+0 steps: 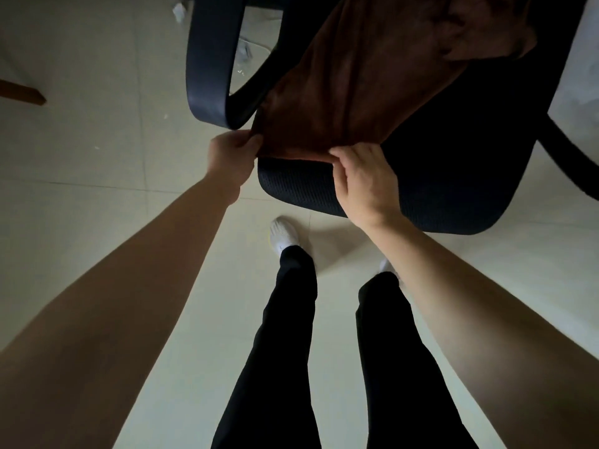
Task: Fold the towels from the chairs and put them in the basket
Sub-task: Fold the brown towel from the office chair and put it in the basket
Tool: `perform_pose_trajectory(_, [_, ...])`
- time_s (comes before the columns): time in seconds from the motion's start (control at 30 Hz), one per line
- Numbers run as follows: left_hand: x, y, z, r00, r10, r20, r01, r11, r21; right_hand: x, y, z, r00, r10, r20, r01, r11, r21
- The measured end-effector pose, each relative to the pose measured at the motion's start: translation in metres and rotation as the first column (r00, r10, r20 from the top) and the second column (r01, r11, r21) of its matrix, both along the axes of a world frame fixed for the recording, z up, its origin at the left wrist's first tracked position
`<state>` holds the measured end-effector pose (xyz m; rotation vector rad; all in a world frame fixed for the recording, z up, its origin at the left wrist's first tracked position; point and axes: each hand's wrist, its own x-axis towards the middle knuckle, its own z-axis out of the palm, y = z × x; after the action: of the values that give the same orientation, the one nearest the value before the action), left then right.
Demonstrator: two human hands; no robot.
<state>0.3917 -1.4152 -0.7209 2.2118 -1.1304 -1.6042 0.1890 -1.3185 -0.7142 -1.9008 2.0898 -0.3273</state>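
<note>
A brown towel (350,89) lies stretched across the seat of a dark office chair (453,176), bunched at its far end near the top right. My left hand (231,157) pinches the towel's near left corner, just below the chair's left armrest. My right hand (363,183) grips the near edge of the towel over the front of the mesh seat. Both hands hold the same short edge, a little apart. No basket is in view.
The chair's curved left armrest (210,59) rises beside my left hand. A wooden furniture piece (22,92) shows at the far left. My legs and white shoes (283,234) stand on the pale tiled floor just in front of the seat.
</note>
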Motion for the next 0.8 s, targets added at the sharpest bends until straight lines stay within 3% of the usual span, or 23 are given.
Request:
perform_pose_trajectory(0.1, [-0.010, 0.016, 0.013, 0.997, -0.080, 0.003, 0.080, 0.997, -0.018, -0.016, 0.007, 0.015, 0.909, -0.385, 0.160, 0.369, 0.922, 0.118])
perform_pose_trajectory(0.17, [-0.022, 0.029, 0.020, 0.986, -0.163, 0.046, 0.165, 0.985, -0.046, -0.026, 0.019, 0.019, 0.860, -0.494, 0.129, 0.464, 0.861, 0.207])
perform_pose_trajectory(0.37, [-0.054, 0.067, 0.017, 0.987, -0.153, 0.046, 0.155, 0.987, -0.043, -0.050, 0.060, 0.017, 0.957, -0.288, -0.035, 0.288, 0.927, 0.239])
perform_pose_trajectory(0.47, [-0.059, 0.081, 0.011, 0.993, -0.097, 0.060, 0.100, 0.994, -0.053, -0.061, 0.064, 0.013, 0.967, -0.252, -0.037, 0.254, 0.943, 0.215])
perform_pose_trajectory(0.6, [-0.058, 0.086, 0.018, 0.995, -0.020, 0.101, 0.028, 0.997, -0.072, -0.068, 0.075, 0.016, 0.996, -0.088, -0.013, 0.089, 0.974, 0.207])
perform_pose_trajectory(0.8, [-0.079, 0.075, 0.112, 1.000, 0.019, -0.017, -0.021, 0.989, -0.146, -0.094, 0.087, 0.090, 0.977, -0.211, -0.039, 0.214, 0.969, 0.123])
